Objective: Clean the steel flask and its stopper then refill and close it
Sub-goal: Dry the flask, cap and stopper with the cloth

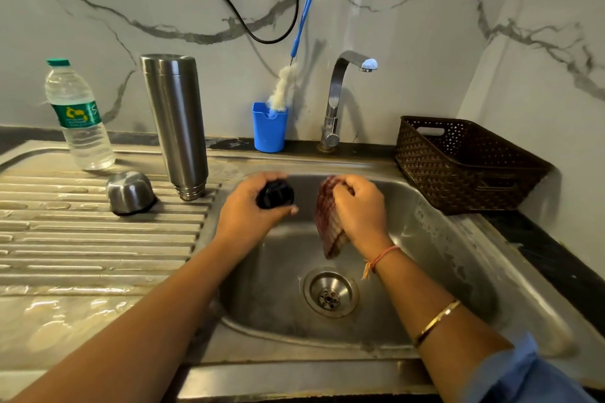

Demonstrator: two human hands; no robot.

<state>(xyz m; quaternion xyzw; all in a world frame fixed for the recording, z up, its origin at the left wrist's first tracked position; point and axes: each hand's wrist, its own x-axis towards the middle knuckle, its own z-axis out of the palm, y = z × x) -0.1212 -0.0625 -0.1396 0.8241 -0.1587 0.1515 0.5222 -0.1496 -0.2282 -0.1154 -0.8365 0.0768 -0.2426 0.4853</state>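
Over the sink (425, 206), the left hand (248, 216) curls its fingers round the stopper (275, 195); the right hand (360, 209) pinches the cloth (327, 226).

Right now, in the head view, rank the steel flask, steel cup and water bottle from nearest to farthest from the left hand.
1. Steel flask, upside down on the drainboard, just left of the left hand.
2. Steel cup, also upside down, further left on the drainboard.
3. Water bottle, far left, at the drainboard's back edge.
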